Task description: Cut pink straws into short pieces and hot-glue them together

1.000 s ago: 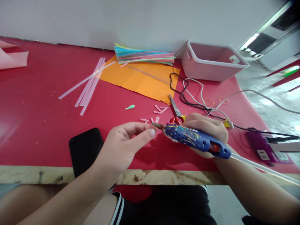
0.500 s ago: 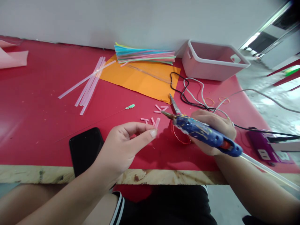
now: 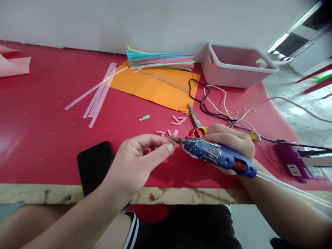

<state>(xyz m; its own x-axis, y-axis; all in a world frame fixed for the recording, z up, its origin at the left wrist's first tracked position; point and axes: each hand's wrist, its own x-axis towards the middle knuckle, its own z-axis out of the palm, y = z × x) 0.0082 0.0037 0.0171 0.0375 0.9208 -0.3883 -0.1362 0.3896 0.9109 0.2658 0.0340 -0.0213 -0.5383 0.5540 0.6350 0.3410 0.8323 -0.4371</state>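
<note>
My left hand (image 3: pixel 141 160) pinches a short pink piece (image 3: pixel 175 133) between thumb and forefinger. In my right hand (image 3: pixel 230 141) is a blue glue gun (image 3: pixel 207 150) stained with dried glue, a clear glue stick (image 3: pixel 290 190) coming out of its back. The gun's tip is at the pink piece, by my left fingertips. Small cut pink pieces (image 3: pixel 160 132) lie just beyond my left fingers. Scissors (image 3: pixel 195 117) with red and yellow handles rest behind the gun, partly hidden by it. A black phone (image 3: pixel 95 166) lies left of my left wrist.
Pink strips (image 3: pixel 100 95) lie at the left, and colourful sticks (image 3: pixel 160 61) rest on an orange sheet (image 3: pixel 158 90). A pink bin (image 3: pixel 233 74) stands at the back right. Cables (image 3: pixel 220 112) run right toward a purple object (image 3: pixel 293 160). A green-tipped wire (image 3: pixel 144 118) lies centrally.
My right hand has moved the glue gun left and down, bringing its tip to my left fingertips. More of the scissors' handles shows. My left hand has hardly moved.
</note>
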